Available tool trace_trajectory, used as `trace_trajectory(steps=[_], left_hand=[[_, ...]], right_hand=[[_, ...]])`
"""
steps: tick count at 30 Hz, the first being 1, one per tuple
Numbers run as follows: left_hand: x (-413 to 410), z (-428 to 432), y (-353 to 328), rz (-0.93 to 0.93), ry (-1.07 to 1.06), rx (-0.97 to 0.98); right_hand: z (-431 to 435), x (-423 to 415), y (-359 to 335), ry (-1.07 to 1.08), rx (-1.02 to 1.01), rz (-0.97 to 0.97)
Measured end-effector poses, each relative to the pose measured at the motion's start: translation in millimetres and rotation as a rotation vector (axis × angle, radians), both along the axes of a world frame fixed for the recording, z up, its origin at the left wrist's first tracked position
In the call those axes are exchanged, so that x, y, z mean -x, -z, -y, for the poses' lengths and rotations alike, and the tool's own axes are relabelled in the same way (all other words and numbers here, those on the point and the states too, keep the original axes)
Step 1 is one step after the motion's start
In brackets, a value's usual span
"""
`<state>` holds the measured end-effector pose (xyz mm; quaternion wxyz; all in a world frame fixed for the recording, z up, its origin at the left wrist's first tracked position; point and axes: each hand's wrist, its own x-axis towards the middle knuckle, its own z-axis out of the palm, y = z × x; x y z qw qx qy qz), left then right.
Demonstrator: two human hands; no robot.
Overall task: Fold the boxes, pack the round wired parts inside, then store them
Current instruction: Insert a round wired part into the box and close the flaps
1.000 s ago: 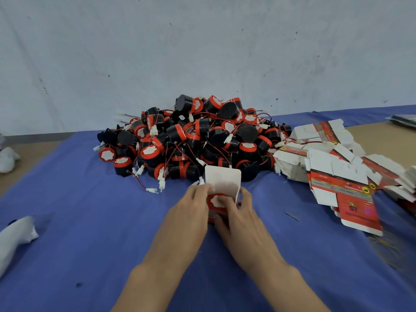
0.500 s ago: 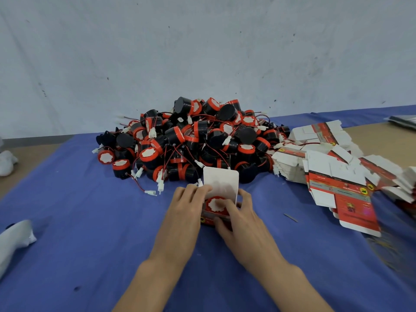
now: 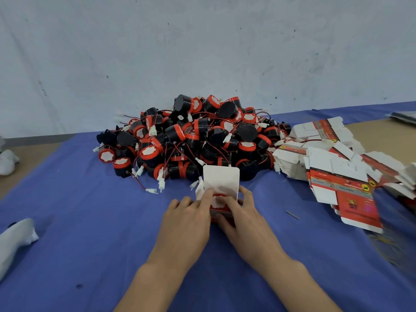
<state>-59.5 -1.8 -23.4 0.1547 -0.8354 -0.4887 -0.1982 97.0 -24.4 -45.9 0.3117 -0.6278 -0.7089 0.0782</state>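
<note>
Mid-cloth (image 3: pixel 90 233), left hand (image 3: pixel 186 219) and right hand (image 3: pixel 244 219) grip box (image 3: pixel 221 179).

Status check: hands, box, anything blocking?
Left hand and right hand hold the box. Round part seated inside, top flap up. Nothing in the way; parts pile just behind.

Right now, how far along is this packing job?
Early. Done: one box is folded, its top flap open. In hand: the left hand and right hand hold it while fingers push a round part inside. Left: closing that flap, then the big pile of parts and the stack of flat boxes. No stored boxes are in view.
</note>
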Motion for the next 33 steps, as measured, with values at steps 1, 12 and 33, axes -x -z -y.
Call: trace_trajectory(steps=[1, 12, 33], left_hand=[[-1.2, 1.5, 1.1, -0.006, 0.001, 0.019], [-1.4, 1.5, -4.2, 0.164, 0.085, 0.073], [19.6, -17.7, -2.1, 1.084, 0.054, 0.707]], right_hand=[[-0.2, -0.5, 0.1, -0.003, 0.002, -0.001], [-2.8, -4.2, 1.8, -0.014, 0.016, -0.019], [-5.1, -10.1, -11.9, -0.145, 0.067, -1.009]])
